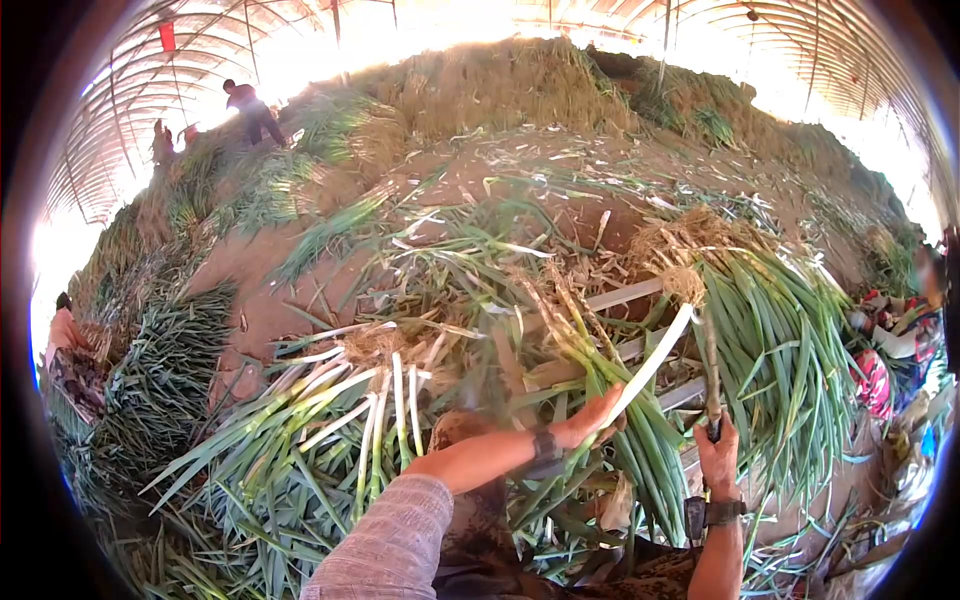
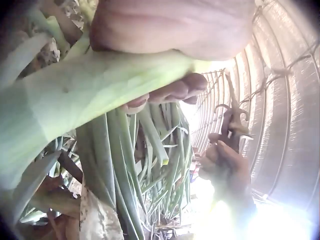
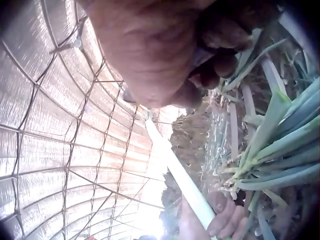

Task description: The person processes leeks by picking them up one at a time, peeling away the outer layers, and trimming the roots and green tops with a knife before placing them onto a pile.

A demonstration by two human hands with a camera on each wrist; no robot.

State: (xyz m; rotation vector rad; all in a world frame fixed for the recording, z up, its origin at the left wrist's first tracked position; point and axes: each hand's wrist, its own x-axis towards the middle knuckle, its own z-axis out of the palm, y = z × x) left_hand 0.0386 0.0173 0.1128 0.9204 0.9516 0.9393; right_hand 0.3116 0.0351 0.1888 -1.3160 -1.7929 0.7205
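the left hand (image 1: 592,415) grips a leek (image 1: 650,362), the right hand (image 1: 718,455) a tool (image 1: 712,370). a leafy heap (image 1: 790,350) lies just right of the right hand.

the held stalk (image 1: 650,368) is white running to pale green with a tan root tuft (image 1: 684,284), the tool (image 1: 711,365) brown with a black end, the sleeve (image 1: 385,540) greyish and faintly striped, the heaped leaves (image 1: 790,350) green.

left grip (image 1: 590,420) curled, left forearm (image 1: 478,460) slanting, right grip (image 1: 717,458) clenched
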